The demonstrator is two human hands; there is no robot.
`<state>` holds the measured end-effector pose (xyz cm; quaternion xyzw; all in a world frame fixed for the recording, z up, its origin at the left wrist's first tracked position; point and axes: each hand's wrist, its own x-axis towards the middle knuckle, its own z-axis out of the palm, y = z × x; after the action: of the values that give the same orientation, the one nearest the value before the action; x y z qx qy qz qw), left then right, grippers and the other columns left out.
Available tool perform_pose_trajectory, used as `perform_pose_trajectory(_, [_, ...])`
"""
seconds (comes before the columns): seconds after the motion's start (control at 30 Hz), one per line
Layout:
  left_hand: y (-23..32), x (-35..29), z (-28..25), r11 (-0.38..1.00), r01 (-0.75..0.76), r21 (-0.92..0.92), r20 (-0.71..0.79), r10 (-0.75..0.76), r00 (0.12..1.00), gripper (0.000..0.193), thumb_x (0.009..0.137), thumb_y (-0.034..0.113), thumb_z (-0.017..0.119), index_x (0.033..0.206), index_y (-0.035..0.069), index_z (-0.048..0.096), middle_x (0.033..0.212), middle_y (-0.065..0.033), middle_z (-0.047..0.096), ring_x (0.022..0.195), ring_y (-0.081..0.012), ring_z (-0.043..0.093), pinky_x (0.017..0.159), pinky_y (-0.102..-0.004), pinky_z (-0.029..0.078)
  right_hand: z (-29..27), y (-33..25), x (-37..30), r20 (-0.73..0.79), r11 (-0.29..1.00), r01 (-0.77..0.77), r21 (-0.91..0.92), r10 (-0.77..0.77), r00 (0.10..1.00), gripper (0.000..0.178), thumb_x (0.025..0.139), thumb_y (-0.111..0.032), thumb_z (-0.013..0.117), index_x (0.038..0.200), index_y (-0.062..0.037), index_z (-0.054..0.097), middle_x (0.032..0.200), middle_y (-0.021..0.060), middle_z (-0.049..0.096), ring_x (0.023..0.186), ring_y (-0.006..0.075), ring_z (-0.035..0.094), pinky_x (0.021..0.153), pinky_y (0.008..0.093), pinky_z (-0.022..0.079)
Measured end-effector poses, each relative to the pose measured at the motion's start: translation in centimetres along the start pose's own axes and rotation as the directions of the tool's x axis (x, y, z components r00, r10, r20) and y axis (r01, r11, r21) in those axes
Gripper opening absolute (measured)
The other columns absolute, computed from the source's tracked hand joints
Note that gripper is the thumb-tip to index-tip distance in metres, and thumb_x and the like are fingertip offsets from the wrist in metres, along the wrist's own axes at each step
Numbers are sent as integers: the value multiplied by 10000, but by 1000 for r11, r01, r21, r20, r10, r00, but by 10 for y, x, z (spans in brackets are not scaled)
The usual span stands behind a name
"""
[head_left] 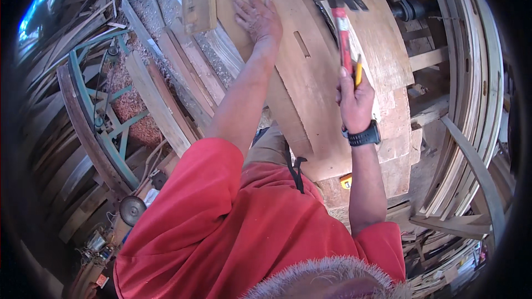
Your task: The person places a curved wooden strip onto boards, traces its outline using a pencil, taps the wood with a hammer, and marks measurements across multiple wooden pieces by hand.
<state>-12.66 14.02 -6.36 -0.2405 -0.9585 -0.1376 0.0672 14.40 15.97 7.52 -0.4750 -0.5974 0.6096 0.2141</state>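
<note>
My left hand (259,19) lies flat with its fingers spread on a thin wooden board near the far edge of the work surface. A claw hammer (342,33) with a black head and a red handle is gripped in my right hand (356,99). Its head points away from me, raised over the boards. A yellow pencil (358,72) sticks up from the same grip, beside the handle. Between my hands lies a long wooden board (299,72) with narrow slots cut in it. On my right wrist is a dark watch (363,134).
A yellow tape measure (346,181) lies near my waist. Curved wooden strips (468,94) are stacked at the right. At the left are loose planks (158,99), a green metal frame (83,88) and heaped wood shavings (138,119). A round metal disc (132,210) sits lower left.
</note>
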Motion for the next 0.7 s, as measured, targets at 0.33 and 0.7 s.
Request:
perform_pose_trajectory(0.33, [3,-1,0,999,4,38,-79,-1,997,668,1036,446,510,1569,70,369,1605,-386,194,1462,-464,307,1145,-617,288,61,-37,55,92,948,302,-103,-293,952,312,1025,-285,641,1118,11,669,654,180,600,576,275,611,569,370,483])
perform_pose_trajectory(0.7, [5,-4,-11,995,59,-83,-16,-60,998,653,1026,406,537,1581,112,355,1620,-361,171,1497,-445,247,1173,-647,225,44,-48,73,195,872,323,-366,-267,944,315,1047,-298,601,1118,2,664,660,159,606,572,267,624,553,388,480])
